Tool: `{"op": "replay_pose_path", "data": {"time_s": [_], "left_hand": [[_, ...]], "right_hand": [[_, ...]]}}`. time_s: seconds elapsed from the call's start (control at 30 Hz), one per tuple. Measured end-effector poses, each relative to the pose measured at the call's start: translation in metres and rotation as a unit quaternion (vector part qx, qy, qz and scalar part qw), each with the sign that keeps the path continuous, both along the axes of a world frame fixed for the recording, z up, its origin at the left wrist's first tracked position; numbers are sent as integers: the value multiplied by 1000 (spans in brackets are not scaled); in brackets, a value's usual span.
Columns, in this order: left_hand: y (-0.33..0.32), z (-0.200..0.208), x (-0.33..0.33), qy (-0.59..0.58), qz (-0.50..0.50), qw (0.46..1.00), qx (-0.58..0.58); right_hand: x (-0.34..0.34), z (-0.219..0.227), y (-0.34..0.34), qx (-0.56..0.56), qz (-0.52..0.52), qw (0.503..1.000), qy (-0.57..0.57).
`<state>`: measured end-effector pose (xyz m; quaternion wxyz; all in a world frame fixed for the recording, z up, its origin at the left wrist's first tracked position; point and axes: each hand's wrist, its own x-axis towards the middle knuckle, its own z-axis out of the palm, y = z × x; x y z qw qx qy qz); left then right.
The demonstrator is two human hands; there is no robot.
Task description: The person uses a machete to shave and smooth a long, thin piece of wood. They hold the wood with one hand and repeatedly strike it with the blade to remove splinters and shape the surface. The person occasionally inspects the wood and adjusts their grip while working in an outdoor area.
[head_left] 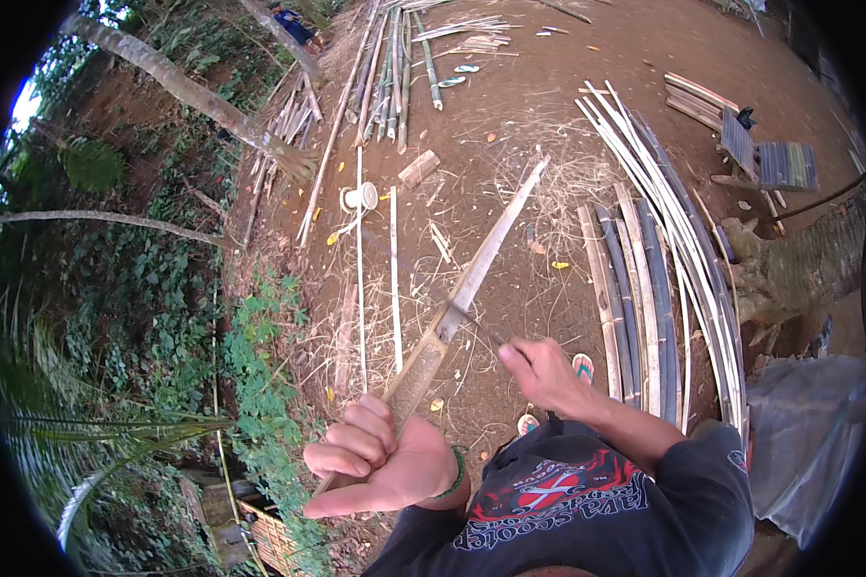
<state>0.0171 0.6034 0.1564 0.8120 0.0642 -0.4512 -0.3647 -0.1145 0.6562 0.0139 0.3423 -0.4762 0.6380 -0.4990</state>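
My left hand (375, 457) is wrapped round the lower end of a split bamboo piece (491, 238). The piece slants up and away to the right, its inner side showing pale and a node partway along. My right hand (546, 377) is closed at the near end of a thin dark knife (482, 326), whose handle is hidden in the fist. The blade lies across the bamboo around its middle and runs on toward the upper left, where it is blurred.
Bamboo poles (394, 82) lie far ahead, near a pair of flip-flops (459, 75). Long pale bamboo strips (688, 245) and dark split lengths (649, 298) lie on the right. A round spool (360, 198) and a short log (419, 168) rest among shavings. Left, greenery covers a slope.
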Motion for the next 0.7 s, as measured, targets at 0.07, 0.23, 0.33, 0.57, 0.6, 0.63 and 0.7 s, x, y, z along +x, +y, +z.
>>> {"op": "replay_pose_path", "data": {"time_s": [0.07,0.23,0.33,0.57,0.6,0.63,0.7], "left_hand": [[2,-4,8,-7,-23,1000,-15],[-2,-5,4,-36,-47,997,-44],[-4,-10,-3,-49,-31,997,-46],[-7,6,-26,5,-7,1000,-26],[-4,9,-24,-29,18,999,-23],[-8,3,-29,-43,5,999,-24],[-7,-2,-35,-71,3,997,-25]], "right_hand": [[15,22,14,-78,50,995,20],[-9,-34,-12,-32,-57,998,21],[-35,-54,-26,79,-50,994,50],[-31,-37,-23,-121,17,991,60],[-43,-63,-36,-68,-23,997,0],[-61,-87,-50,-24,-44,998,26],[-91,-107,-66,61,-64,993,78]]}}
